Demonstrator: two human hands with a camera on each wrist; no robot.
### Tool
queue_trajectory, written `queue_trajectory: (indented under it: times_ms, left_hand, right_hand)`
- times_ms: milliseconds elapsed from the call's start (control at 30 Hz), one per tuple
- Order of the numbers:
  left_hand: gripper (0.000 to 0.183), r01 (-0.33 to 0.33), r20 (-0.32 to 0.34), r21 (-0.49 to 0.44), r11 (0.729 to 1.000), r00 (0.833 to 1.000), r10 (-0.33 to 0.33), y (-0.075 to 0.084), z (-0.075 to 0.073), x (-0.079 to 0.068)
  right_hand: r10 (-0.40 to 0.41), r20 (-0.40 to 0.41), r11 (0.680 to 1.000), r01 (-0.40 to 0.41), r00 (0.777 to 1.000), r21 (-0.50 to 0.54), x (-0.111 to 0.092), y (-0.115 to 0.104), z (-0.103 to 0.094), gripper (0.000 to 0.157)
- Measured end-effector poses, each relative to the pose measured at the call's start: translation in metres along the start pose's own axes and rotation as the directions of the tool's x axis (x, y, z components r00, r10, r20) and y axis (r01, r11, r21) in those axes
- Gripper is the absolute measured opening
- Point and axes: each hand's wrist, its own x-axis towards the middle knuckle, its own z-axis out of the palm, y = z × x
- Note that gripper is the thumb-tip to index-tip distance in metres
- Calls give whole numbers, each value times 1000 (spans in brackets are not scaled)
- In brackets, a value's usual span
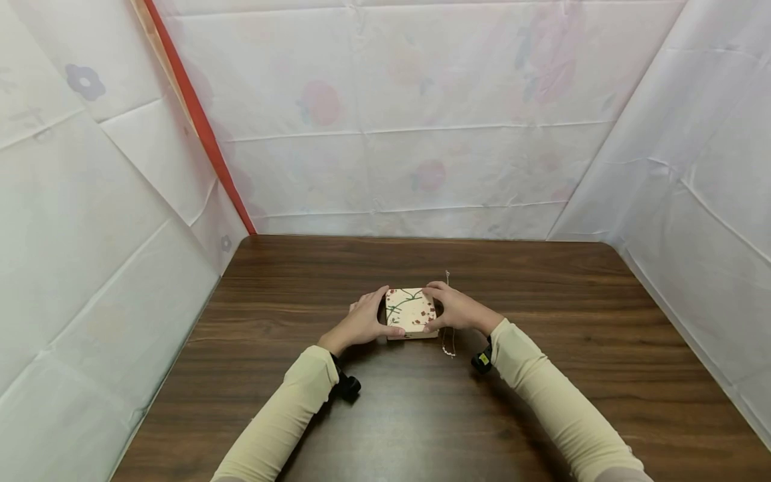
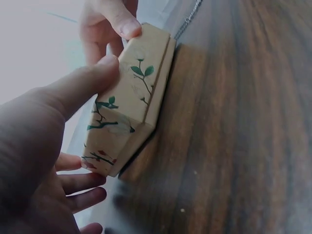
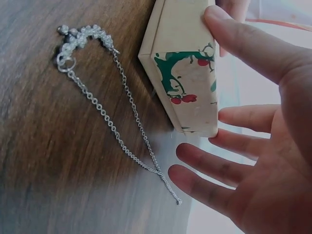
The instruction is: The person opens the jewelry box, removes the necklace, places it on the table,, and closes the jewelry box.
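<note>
Midway between the worktop's (image 1: 542, 402) left and right edges, your left hand (image 1: 360, 325) and right hand (image 1: 459, 309) grip the floral box (image 1: 411, 312), thumbs on its lid. Lifting it likely comes next; the necklace (image 3: 105, 105) lies just beside.

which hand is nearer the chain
The right hand: the chain lies on the table just beside it, while the left hand is across the box.
</note>
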Motion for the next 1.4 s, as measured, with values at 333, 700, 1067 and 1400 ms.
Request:
queue_trajectory:
  times_ms: [333, 700, 1067, 1400]
  left_hand:
    - [107, 19, 22, -28, 999, 1000, -18, 1, -1, -1]
    - [106, 24, 10, -43, 999, 1000, -23, 4, 4, -2]
    - [106, 48, 14, -33, 998, 999, -47, 4, 1, -5]
    - [105, 47, 18, -36, 998, 999, -46, 1, 1, -7]
  right_hand:
    - [29, 27, 999, -28, 999, -39, 2, -5, -1, 91]
    - [68, 50, 995, -63, 996, -79, -1, -11, -2, 90]
    - [80, 44, 992, -75, 996, -100, 3, -20, 1, 90]
    - [66, 39, 995, -63, 997, -74, 4, -17, 5, 90]
